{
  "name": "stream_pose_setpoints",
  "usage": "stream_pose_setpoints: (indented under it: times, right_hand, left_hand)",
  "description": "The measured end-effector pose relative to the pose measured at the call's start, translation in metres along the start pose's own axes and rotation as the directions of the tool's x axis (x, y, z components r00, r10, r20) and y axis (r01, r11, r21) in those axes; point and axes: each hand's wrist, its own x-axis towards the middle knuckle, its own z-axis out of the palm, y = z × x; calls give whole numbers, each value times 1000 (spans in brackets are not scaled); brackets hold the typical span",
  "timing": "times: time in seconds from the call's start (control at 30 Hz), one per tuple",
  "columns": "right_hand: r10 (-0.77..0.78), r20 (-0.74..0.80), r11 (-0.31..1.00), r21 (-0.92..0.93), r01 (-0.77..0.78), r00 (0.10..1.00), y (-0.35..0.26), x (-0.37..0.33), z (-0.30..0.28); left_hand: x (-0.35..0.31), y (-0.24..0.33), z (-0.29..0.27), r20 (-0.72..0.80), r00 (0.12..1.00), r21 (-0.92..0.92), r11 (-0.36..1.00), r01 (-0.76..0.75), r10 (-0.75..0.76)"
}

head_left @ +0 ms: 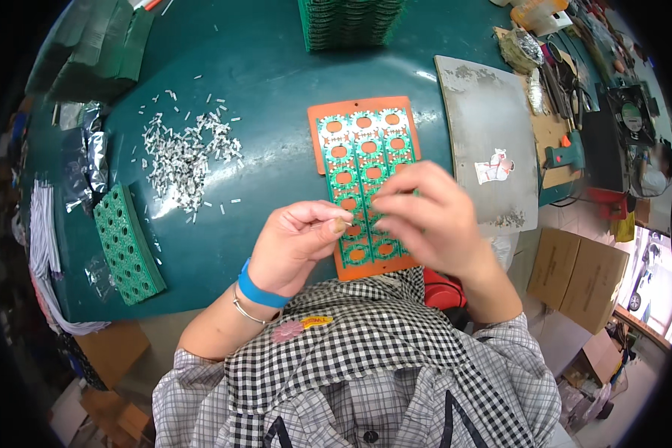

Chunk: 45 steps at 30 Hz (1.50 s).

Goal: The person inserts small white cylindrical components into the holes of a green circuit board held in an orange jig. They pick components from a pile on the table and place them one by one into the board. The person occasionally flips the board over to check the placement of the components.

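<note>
**Fingertips at Work Over a Green Panel**

A dark green table [265,71] spreads beneath a person's bare hands, a worn metal plate [485,112] lying to the right. Near the middle, an orange tray [381,103] carries the green panel [355,160], which lies flat with its long sides running from near to far, its near part partly hidden by fingers. Thin and pierced by rows of ovals, the panel looks light and fairly stiff, likely to crack or snap if bent; its long outer edges seem the safest hold, clear of the metal pads on its face.

Over the panel's near half, the right hand [437,216] curls, its fingers blurred; whether they meet or grip anything cannot be told. The left hand [287,243], just beside the panel's left edge, has thumb and forefinger together; whether a piece sits between them is too small to tell.

Scattered to the left, the small white pieces [175,164] appear nearly weightless, hard and easily dropped, best pinched singly by the sides.
</note>
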Motion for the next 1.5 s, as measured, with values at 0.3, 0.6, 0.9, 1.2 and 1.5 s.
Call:
stream_pose_setpoints:
  times: [0.3, 0.6, 0.9, 1.2, 1.5]
  right_hand:
    - [-139, -111, 989, 43, 145, 984, -7, -3, 22]
    - [306, 20, 940, 152, -305, 952, 27, -29, -20]
    - [315, 56, 948, 29, -316, 948, 36, -47, -14]
    - [280, 68, 959, 15, -282, 958, 39, -47, -12]
    - [189, 128, 982, -37, -186, 974, 36, -42, -12]
  left_hand:
    - [-2, -5, 11, -18, 996, 2, 996, 90, -90]
    - [-6, 35, -16, -108, 967, -177, 952, -249, 233]
    - [-14, 32, -34, -111, 983, -247, 954, -168, 144]
    - [-13, 28, -19, -67, 994, -129, 987, -98, 90]
    - [-11, 28, 1, -53, 996, -134, 988, -74, 68]
